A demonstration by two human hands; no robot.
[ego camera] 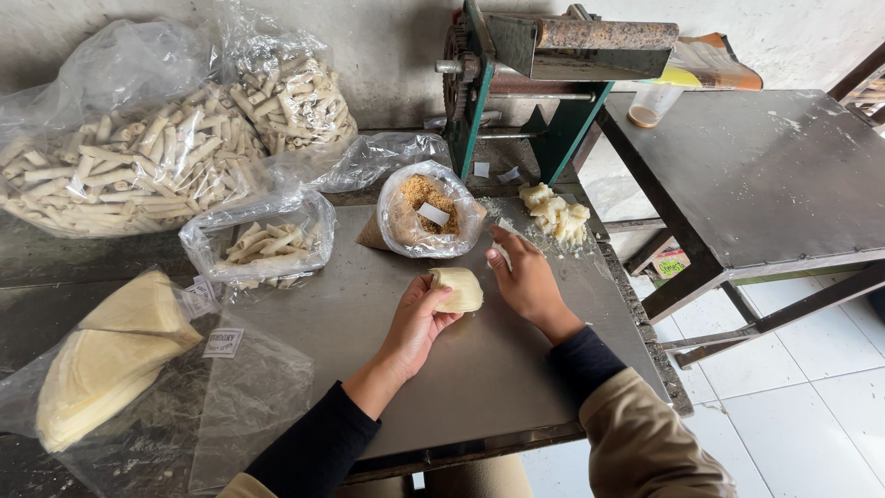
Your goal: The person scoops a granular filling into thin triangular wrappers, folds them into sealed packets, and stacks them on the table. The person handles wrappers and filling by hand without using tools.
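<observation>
1. Mid-frame on the counter [516, 369], the left hand [419, 323] is rolling a pale wrapper [458, 289], fingers clamped on it.
2. The right hand [525, 281] is resting beside it, fingers loosely together.
3. Finishing the roll probably calls for both hands tucking it.

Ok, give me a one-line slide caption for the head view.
Left hand holds a pale folded wrapper on the metal table; right hand rests beside a bag of brown filling.

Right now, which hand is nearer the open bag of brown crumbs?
Right. The right hand rests on the table just below the bag of brown crumbs. The left hand sits farther down, holding a pale folded wrapper.
</observation>
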